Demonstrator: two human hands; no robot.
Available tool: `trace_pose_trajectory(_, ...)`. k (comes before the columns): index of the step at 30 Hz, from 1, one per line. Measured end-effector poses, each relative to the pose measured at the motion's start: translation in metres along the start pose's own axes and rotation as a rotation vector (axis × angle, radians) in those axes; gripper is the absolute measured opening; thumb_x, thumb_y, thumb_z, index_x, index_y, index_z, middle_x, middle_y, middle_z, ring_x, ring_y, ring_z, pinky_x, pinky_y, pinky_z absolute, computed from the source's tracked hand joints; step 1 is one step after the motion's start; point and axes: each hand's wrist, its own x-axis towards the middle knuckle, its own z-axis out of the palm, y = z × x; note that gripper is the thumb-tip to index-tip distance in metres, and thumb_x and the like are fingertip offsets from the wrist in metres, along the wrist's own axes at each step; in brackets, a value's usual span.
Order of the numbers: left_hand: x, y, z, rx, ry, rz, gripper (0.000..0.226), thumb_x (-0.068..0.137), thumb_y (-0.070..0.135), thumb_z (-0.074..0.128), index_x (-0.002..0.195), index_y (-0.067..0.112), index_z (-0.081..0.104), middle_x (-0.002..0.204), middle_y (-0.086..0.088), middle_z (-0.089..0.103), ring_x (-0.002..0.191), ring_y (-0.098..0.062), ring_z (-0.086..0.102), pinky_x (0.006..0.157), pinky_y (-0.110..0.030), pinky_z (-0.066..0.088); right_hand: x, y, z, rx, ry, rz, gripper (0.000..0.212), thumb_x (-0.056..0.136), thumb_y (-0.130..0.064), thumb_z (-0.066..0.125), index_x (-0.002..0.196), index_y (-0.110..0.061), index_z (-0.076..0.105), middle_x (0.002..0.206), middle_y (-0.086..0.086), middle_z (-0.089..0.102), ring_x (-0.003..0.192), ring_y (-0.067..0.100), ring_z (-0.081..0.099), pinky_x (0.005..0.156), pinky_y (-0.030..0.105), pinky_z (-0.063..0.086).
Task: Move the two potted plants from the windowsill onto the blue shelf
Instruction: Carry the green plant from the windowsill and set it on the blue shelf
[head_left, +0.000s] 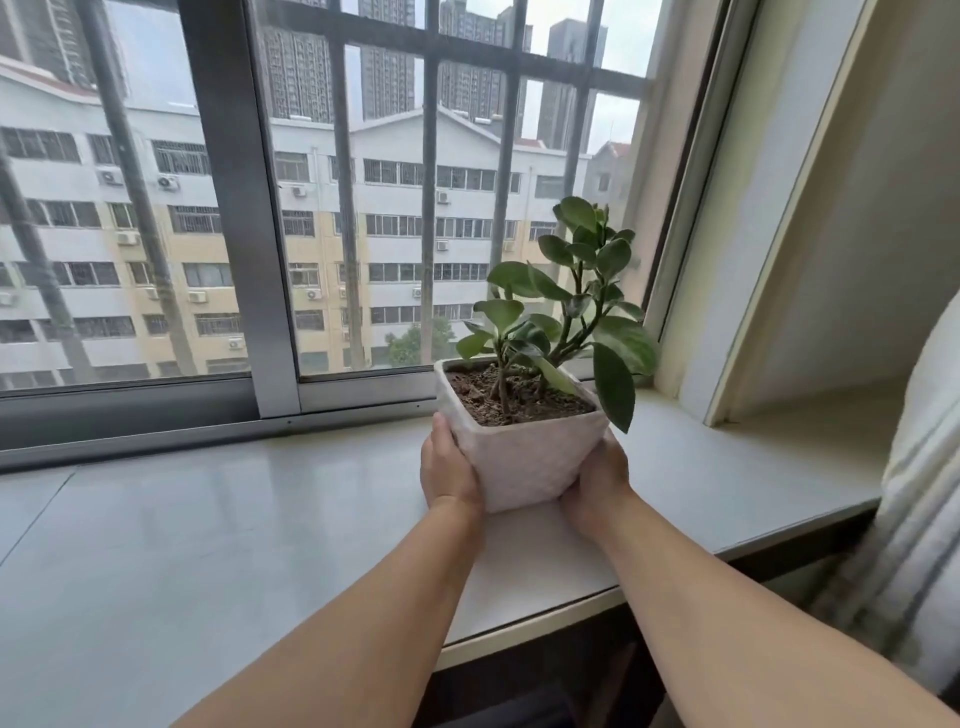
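Note:
A potted plant with a square white pot, dark soil and round green leaves is held between both hands over the grey windowsill, tilted slightly toward me. My left hand presses the pot's left side. My right hand cups its right side and lower corner. I cannot tell whether the pot's base touches the sill. Only this one plant is in view, and the blue shelf is out of view.
The barred window stands right behind the pot. A white recessed wall niche is at the right, and a striped curtain hangs at the right edge. The sill's front edge runs under my forearms.

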Motion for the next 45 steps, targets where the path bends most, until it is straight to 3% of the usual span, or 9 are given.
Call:
trace_pose_trajectory(3,0.001,0.001,0.001,-0.023,-0.011,-0.011,0.076,0.062,0.066,0.041,0.112,0.014,0.066,0.121,-0.013,0.065,0.113,-0.032,0.058,0.103,-0.048,0.041,0.001,0.0,-0.001,-0.013,-0.053,-0.01,0.042,0.084,-0.043,0.046,0.101,-0.013,0.071,0.109,0.015,0.071,0.1,0.034,0.067,0.096,0.053,0.048)
trace_pose_trajectory(7,-0.006,0.013,0.002,-0.091,0.0,-0.044,0.059,0.07,0.055,0.049,0.108,0.015,0.068,0.119,-0.012,0.067,0.111,-0.031,0.061,0.101,-0.05,0.044,-0.002,-0.004,0.005,0.015,-0.131,-0.034,0.036,0.078,-0.045,0.044,0.083,-0.021,0.072,0.108,0.017,0.07,0.09,0.03,0.07,0.087,0.047,0.051)
trace_pose_trajectory(10,-0.015,0.029,0.009,-0.123,-0.036,-0.053,0.06,0.071,0.055,0.05,0.114,0.016,0.065,0.123,-0.011,0.065,0.113,-0.031,0.06,0.1,-0.048,0.045,-0.005,-0.016,0.01,0.042,-0.164,-0.004,0.047,0.074,-0.057,0.045,0.093,-0.022,0.07,0.113,0.014,0.07,0.103,0.034,0.066,0.096,0.054,0.043)
trace_pose_trajectory(13,-0.025,0.048,0.02,-0.123,-0.082,-0.029,0.064,0.074,0.054,0.048,0.123,0.013,0.059,0.129,-0.014,0.06,0.117,-0.033,0.056,0.102,-0.052,0.042,-0.015,-0.029,0.013,0.083,-0.172,0.03,0.048,0.071,-0.059,0.046,0.088,-0.022,0.072,0.103,0.009,0.072,0.102,0.033,0.066,0.095,0.053,0.043)
trace_pose_trajectory(17,-0.039,0.064,0.03,-0.09,-0.126,-0.036,0.064,0.079,0.053,0.046,0.125,0.01,0.057,0.114,-0.01,0.061,0.113,-0.033,0.058,0.094,-0.047,0.047,-0.037,-0.048,0.014,0.106,-0.126,0.001,0.044,0.069,-0.053,0.042,0.082,-0.023,0.071,0.094,0.006,0.074,0.096,0.03,0.068,0.089,0.046,0.047)
trace_pose_trajectory(26,-0.095,0.079,0.05,-0.101,-0.25,-0.157,0.072,0.07,0.061,0.045,0.125,0.016,0.056,0.133,-0.016,0.056,0.118,-0.035,0.055,0.101,-0.055,0.042,-0.092,-0.097,-0.009,0.069,0.009,-0.089,0.053,0.064,-0.061,0.041,0.085,-0.023,0.071,0.087,0.002,0.076,0.082,0.024,0.072,0.064,0.029,0.053)
trace_pose_trajectory(38,-0.206,0.061,0.099,-0.027,-0.535,-0.275,0.077,0.059,0.062,0.048,0.119,0.015,0.062,0.13,-0.01,0.061,0.116,-0.031,0.058,0.103,-0.05,0.042,-0.202,-0.155,-0.092,0.149,0.357,-0.316,0.064,0.074,-0.07,0.033,0.067,-0.024,0.076,0.084,0.001,0.078,0.077,0.02,0.073,0.073,0.035,0.056)
trace_pose_trajectory(42,-0.257,0.046,0.116,-0.007,-0.654,-0.344,0.061,0.07,0.054,0.05,0.111,0.012,0.066,0.125,-0.013,0.064,0.113,-0.033,0.06,0.102,-0.052,0.043,-0.252,-0.175,-0.126,0.201,0.47,-0.356,0.063,0.07,-0.068,0.04,0.092,-0.02,0.075,0.096,0.004,0.077,0.091,0.026,0.071,0.087,0.045,0.054)
trace_pose_trajectory(45,-0.304,0.033,0.125,-0.003,-0.739,-0.43,0.047,0.074,0.052,0.05,0.098,0.017,0.068,0.117,-0.008,0.068,0.111,-0.031,0.062,0.101,-0.051,0.044,-0.292,-0.187,-0.16,0.218,0.569,-0.41,0.064,0.07,-0.066,0.041,0.099,-0.019,0.073,0.096,0.005,0.077,0.09,0.025,0.071,0.077,0.04,0.057)
